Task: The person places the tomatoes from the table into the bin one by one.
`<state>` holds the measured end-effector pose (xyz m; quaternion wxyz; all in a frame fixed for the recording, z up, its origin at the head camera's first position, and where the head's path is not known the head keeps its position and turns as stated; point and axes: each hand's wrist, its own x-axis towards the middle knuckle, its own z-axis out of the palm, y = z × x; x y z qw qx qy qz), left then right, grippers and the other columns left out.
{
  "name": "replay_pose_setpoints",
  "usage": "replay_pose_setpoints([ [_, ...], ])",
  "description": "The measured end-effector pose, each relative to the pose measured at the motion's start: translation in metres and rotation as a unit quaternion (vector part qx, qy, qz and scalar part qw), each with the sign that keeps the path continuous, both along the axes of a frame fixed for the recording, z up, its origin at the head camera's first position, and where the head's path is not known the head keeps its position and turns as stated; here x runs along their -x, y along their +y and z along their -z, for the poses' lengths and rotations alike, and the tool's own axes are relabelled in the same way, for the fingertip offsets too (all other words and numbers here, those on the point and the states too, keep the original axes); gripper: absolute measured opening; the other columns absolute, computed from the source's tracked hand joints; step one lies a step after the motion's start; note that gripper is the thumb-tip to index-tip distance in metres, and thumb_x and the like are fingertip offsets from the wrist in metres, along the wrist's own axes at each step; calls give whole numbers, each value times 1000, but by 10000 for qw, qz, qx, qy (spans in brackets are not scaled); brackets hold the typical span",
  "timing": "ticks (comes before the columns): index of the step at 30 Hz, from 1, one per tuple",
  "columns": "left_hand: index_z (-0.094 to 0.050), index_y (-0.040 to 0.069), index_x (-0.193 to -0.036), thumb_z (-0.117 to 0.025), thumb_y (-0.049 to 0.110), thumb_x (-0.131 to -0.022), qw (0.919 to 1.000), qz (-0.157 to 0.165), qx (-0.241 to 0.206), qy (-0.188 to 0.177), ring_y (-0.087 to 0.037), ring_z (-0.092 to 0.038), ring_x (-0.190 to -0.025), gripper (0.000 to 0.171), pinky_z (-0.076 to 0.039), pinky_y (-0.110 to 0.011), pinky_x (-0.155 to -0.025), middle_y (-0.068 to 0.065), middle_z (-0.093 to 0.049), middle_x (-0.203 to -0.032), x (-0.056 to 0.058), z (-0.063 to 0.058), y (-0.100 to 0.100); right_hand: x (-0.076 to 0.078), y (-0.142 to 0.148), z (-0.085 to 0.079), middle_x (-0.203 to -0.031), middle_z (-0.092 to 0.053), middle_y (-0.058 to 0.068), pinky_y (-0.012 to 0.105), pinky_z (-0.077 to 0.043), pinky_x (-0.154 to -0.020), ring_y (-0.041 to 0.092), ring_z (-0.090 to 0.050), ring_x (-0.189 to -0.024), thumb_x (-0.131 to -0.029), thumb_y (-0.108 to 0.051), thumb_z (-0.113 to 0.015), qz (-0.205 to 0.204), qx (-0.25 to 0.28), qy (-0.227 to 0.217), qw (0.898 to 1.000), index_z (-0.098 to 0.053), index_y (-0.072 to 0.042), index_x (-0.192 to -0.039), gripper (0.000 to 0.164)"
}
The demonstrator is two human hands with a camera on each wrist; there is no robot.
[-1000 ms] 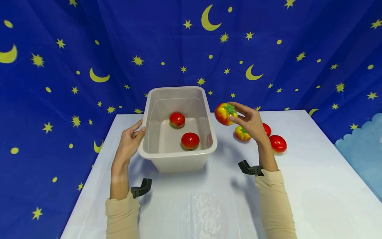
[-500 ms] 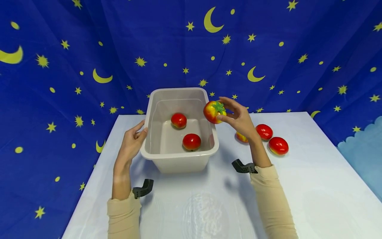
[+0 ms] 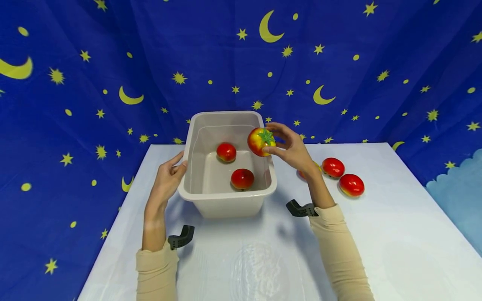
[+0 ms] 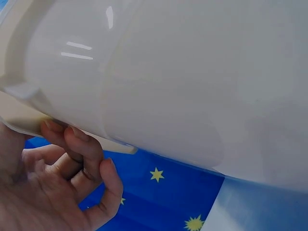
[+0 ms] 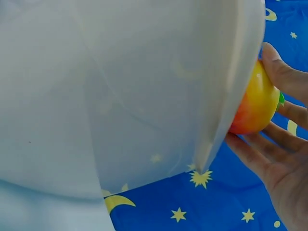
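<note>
My right hand (image 3: 289,146) pinches a toy tomato (image 3: 257,143), red and yellow with a green leafy top, between thumb and fingers. It is held over the right rim of a grey plastic bin (image 3: 226,197). In the right wrist view, the bin wall partly hides this tomato (image 5: 259,103). At the bin's left side, my left hand (image 3: 165,179) grips the rim, thumb on top. From the left wrist view, the fingers (image 4: 84,144) curl beneath the rim. Inside the bin, apart from each other, lie a red tomato (image 3: 226,152) and another red tomato (image 3: 242,179).
Right of the bin on the white table (image 3: 391,217) lie a red tomato (image 3: 333,167) and a second one (image 3: 352,185). A yellowish one (image 3: 302,174) is mostly hidden behind my right wrist. A blue star-patterned cloth (image 3: 222,54) hangs behind.
My right hand has carried the toy tomato leftward, from beside the bin to over its right rim. The left hand keeps its grip on the bin, and the view has shifted slightly.
</note>
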<state>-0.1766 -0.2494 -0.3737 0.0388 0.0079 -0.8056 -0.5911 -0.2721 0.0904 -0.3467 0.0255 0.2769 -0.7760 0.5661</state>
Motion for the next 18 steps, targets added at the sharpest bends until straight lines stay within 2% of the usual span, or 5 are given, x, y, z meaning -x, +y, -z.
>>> replay_pose_setpoints([
  [5,-31,8,-152,-49,24,-103,10000,-29,58,-55,3,-65,-78,55,-52,-17,-70,-30,-62,-121,0,0,-1,-1,-6,3,-137,-55,7,37,-47,-102,22,-53,-125,-85,-15,-77,22,-33,-50,10000,-50,-10,-140,61],
  [13,-32,9,-152,-49,24,-103,10000,-30,38,-75,4,-65,-78,54,-52,-18,-70,-29,-61,-123,0,1,0,3,-13,5,-135,-57,11,44,-43,-106,26,-55,-123,-85,-15,-77,-33,-79,461,9989,-53,-6,-137,58],
  [18,-33,8,-152,-49,23,-103,10000,-27,-5,6,4,-65,-77,53,-52,-18,-69,-30,-62,-122,0,1,0,6,-17,4,-136,-57,12,44,-39,-110,27,-54,-126,-84,-12,-77,14,-90,600,9982,-55,-5,-135,56],
])
